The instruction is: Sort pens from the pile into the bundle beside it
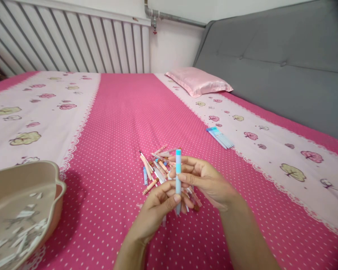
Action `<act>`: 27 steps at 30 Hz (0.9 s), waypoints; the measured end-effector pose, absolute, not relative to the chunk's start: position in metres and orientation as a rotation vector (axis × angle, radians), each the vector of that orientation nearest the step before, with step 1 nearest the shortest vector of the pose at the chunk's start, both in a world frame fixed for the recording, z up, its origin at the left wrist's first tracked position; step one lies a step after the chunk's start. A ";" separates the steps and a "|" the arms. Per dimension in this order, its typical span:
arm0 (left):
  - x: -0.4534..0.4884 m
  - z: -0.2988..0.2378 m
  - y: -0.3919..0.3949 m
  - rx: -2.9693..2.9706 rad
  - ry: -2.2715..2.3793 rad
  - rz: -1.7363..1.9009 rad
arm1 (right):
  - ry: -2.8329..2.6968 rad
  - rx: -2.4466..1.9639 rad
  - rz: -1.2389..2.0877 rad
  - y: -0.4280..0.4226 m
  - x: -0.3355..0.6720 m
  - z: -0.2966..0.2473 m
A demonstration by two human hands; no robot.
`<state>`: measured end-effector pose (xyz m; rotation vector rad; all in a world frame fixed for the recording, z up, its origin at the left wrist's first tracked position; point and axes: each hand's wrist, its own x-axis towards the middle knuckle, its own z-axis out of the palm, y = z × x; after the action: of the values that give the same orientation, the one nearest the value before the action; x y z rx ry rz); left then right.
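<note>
Upright between my two hands is a light blue pen (178, 168) with a bright turquoise top and a pale lilac band. The fingers of my left hand (165, 198) are closed around its lower part. My right hand (204, 180) pinches it higher up, near the middle. Behind and below them lies a loose heap of pen parts (159, 167) in pink, brown, white and blue, partly hidden by my hands. Farther back to the right, several light blue pens (220, 138) lie side by side in a neat row.
A beige basin (52, 172) with white and grey pieces in it stands at the left. Everything rests on a bed with a pink dotted cover (121, 108). A pink pillow (199, 80) lies before the grey headboard (270, 56); a white radiator (73, 41) is behind.
</note>
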<state>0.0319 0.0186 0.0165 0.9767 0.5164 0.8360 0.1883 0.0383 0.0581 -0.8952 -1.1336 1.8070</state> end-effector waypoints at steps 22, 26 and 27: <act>0.034 0.023 0.018 0.969 0.526 0.814 | -1.082 -0.948 1.700 0.040 0.191 0.062; 0.035 0.021 0.018 0.986 0.520 0.814 | -1.069 -0.989 1.643 0.040 0.190 0.060; 0.035 0.020 0.018 0.992 0.517 0.815 | -1.070 -1.000 1.632 0.040 0.189 0.061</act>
<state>0.0350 0.0179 0.0204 0.9922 0.5175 0.8148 0.1893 0.0402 0.0605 -1.0002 -1.0698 1.6321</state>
